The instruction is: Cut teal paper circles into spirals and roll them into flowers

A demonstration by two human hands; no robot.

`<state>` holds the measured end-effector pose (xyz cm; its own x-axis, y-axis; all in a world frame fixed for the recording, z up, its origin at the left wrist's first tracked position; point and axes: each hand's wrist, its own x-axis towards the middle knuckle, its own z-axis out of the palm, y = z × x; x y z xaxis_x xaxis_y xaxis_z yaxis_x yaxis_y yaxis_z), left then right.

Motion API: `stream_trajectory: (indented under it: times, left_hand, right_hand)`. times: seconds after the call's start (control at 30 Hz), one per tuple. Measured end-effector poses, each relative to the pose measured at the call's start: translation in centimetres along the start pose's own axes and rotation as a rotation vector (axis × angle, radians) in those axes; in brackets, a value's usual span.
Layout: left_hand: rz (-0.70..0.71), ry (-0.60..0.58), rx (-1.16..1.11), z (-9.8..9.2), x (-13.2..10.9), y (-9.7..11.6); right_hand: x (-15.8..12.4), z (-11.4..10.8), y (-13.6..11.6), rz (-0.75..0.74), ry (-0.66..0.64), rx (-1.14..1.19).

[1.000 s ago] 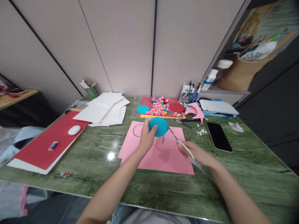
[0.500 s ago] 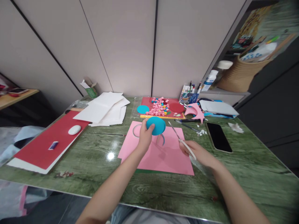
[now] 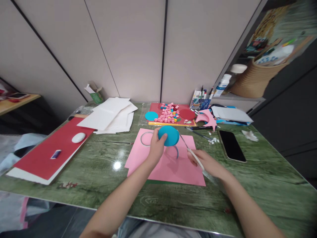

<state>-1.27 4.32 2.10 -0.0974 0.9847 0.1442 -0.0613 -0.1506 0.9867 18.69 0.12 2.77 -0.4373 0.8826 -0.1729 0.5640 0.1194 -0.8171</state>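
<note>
My left hand [image 3: 158,144] pinches a blue paper circle [image 3: 169,135] by its left side, thumb on top. From its underside a narrow curled strip [image 3: 177,152] hangs down. In my right hand [image 3: 201,161] are white-handled scissors [image 3: 196,159], their blades pointing up and away, with the tips by the circle's right edge. Whether the blades touch the paper I cannot tell. Both hands are above pink paper sheets [image 3: 146,158], where a grey ring outline [image 3: 146,138] shows at the upper left.
Behind lie a second blue circle [image 3: 151,116], a red circle [image 3: 187,114], small pink balls [image 3: 166,115] and a pink offcut [image 3: 207,118]. A phone [image 3: 232,145] is at the right. White sheets [image 3: 106,114] and red paper [image 3: 53,148] lie at the left.
My left hand has moved slightly right and down with the blue circle. My right hand has shifted a little left, bringing the scissor tips close to the circle's edge.
</note>
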Motion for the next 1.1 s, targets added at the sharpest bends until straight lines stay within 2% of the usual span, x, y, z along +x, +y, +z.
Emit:
stream_trajectory:
  times: [1.1]
  left_hand:
    - [-0.006,0.007,0.013,0.14,-0.31,0.44]
  right_hand:
    - [-0.03,0.19,-0.08,0.000,-0.004,0.042]
